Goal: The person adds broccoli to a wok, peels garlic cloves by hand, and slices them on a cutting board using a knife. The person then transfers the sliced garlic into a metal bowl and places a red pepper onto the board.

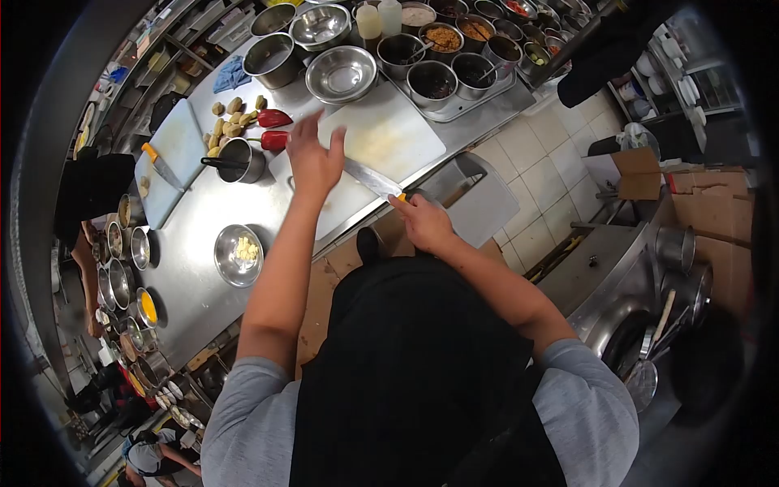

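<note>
My right hand point(426, 223) grips the orange handle of a kitchen knife point(371, 176), whose broad blade lies across the near part of a white cutting board point(406, 142). Raised over the left end of the board, my left hand point(316, 158) is open, with thumb and fingers apart and nothing in it. Just beyond its fingers are two red peppers point(273, 118) on the steel counter. Several small brown tubers point(233, 118) lie beside the peppers. A steel pot point(242, 160) with a dark handle stands left of my left hand.
A steel bowl point(238, 256) with pale yellow pieces sits left of my left forearm. Another board point(174, 162) holds a second orange-handled knife point(165, 168). Steel bowls point(342, 74) and food containers point(432, 84) line the back. At the far left, another person's arm point(87, 276) shows.
</note>
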Tool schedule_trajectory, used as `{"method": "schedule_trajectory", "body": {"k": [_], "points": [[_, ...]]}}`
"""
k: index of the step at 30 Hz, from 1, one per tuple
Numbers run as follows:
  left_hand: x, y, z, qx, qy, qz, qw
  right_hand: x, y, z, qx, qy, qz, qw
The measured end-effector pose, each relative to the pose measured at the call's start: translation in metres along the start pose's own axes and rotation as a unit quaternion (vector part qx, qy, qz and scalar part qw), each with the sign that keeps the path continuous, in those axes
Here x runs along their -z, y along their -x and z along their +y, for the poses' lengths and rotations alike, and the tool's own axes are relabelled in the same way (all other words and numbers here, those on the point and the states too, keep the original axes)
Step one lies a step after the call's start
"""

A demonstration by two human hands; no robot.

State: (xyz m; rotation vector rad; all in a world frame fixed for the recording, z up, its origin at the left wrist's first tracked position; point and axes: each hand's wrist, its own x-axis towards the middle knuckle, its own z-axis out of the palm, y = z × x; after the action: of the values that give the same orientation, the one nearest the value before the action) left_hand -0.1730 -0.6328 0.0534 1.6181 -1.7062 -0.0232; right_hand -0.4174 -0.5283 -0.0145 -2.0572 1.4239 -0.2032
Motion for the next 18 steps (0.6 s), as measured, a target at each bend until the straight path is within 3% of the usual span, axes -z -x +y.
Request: {"method": "schedule_trajectory", "body": {"k": [4, 8, 18], "points": [[0.012, -0.075, 0.061, -0.139, 0.112, 0.118, 0.977, -0.001, -0.003, -0.002, 0.007, 0.034, 0.006, 0.999], [-0.001, -0.078, 0.087, -0.172, 0.080, 0.104, 0.976, 0.005, -0.003, -0.009, 0.021, 0.058, 0.006, 0.998], [-0.012, -0.065, 0.079, -0.143, 0.114, 0.074, 0.980, -0.008, -0.010, -0.005, 0.069, 0.050, 0.010, 0.996]]}}
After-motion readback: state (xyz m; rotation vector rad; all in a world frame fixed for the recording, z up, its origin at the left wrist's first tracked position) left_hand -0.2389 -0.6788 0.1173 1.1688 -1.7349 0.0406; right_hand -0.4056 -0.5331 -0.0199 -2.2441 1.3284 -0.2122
